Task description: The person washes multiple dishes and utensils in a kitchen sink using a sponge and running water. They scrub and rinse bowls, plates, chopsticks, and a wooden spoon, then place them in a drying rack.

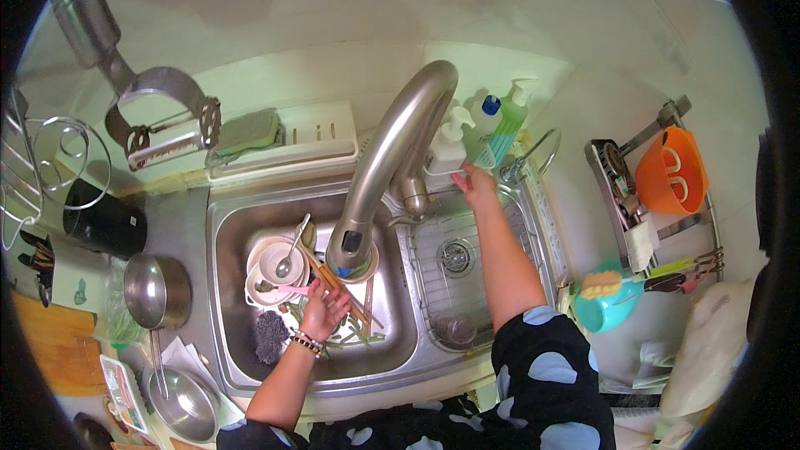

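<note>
My left hand [322, 311] is over the left sink basin [387, 350], palm turned up, fingers apart, holding nothing visible. Just beyond its fingertips lie a pink handle [292, 289], wooden chopsticks [337, 284] and a small white bowl [278, 262] with a metal spoon [289, 259] in it. Cut green stems [359, 331] are scattered under the hand, and a dark grey scrubber [270, 337] is left of it. My right hand [478, 189] stretches to the back ledge, fingers spread at a white pump bottle [447, 149]. Whether they touch it is unclear.
A steel faucet [400, 156] arches between my hands. Green pump bottle [509, 119] and blue-capped bottle [486, 122] stand behind. The right basin holds a wire rack [431, 275] and a glass [455, 329]. A saucepan [156, 290] sits left; an orange container [672, 172] hangs right.
</note>
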Demonstrator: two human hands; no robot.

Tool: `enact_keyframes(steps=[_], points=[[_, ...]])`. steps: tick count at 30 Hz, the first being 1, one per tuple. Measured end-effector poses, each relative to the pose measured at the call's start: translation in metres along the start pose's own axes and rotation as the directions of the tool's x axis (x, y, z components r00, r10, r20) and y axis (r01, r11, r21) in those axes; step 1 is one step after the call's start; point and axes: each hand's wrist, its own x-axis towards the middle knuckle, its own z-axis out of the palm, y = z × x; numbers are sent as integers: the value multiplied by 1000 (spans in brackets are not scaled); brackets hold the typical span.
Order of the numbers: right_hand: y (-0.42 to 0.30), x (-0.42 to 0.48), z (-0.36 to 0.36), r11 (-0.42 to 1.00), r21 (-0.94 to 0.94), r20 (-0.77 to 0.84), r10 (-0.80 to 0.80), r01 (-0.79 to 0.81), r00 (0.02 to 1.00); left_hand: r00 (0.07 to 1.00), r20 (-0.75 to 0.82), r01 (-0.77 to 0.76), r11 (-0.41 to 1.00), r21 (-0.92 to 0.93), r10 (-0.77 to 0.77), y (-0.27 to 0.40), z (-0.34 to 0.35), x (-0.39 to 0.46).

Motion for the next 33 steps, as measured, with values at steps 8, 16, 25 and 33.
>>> enact_keyframes(steps=[8,16,25,33], points=[[-39,-138,-9,980,-92,115,184,-174,976,999,-24,-43,999,-16,42,4,-8,-4],[188,-182,29,130,-967,250,355,217,901,999,-27,-32,993,-118,29,1,-13,-10],[232,-168,56,487,-807,-214,285,-334,934,998,-37,-54,985,-162,48,7,-40,-24],[168,-208,57,582,-795,189,508,-172,841,954,150,-260,966,-5,258,14,-9,4]])
